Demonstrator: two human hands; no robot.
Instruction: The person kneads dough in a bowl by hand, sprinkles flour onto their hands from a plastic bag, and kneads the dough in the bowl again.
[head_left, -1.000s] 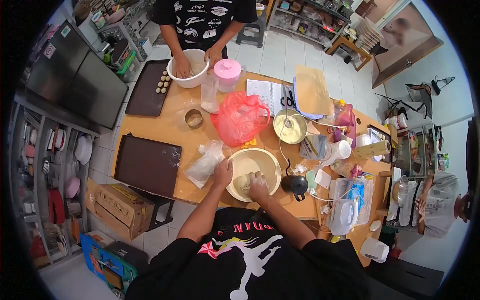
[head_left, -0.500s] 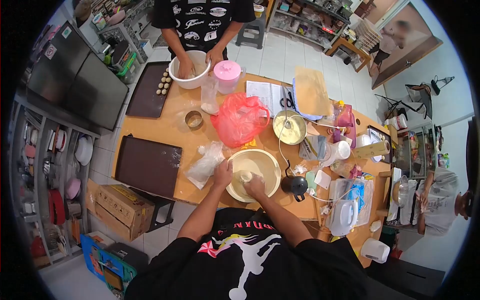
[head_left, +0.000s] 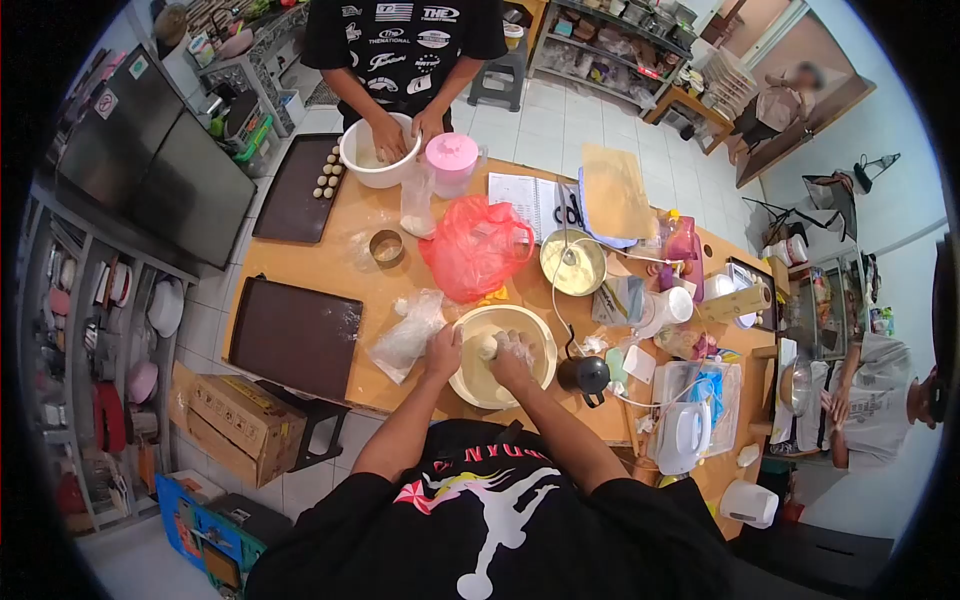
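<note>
In front of me stands a large cream-coloured bowl [head_left: 541,338] with pale flour inside. My left hand [head_left: 443,353] is closed on its left rim. A round, pale dough ball [head_left: 487,347] is inside the bowl, near the middle. Just right of the ball is my right hand [head_left: 514,357], its fingers floury and stretched out over the bowl; whether they touch the ball is hard to see. To the left of the bowl lies a clear plastic bag [head_left: 410,335] with white powder, and a red plastic bag [head_left: 475,250] sits behind it.
A dark tray [head_left: 297,335] lies at the left; a farther tray [head_left: 290,195] bears several small dough balls. Across the table, a person's hands work in a white bowl [head_left: 380,175]. At right are a metal bowl [head_left: 590,278], a black jug [head_left: 585,378] and a white hand mixer [head_left: 684,438].
My right hand has shifted up beside the dough ball, its fingers straighter than before. My left hand stays on the rim. The view has shifted slightly.
</note>
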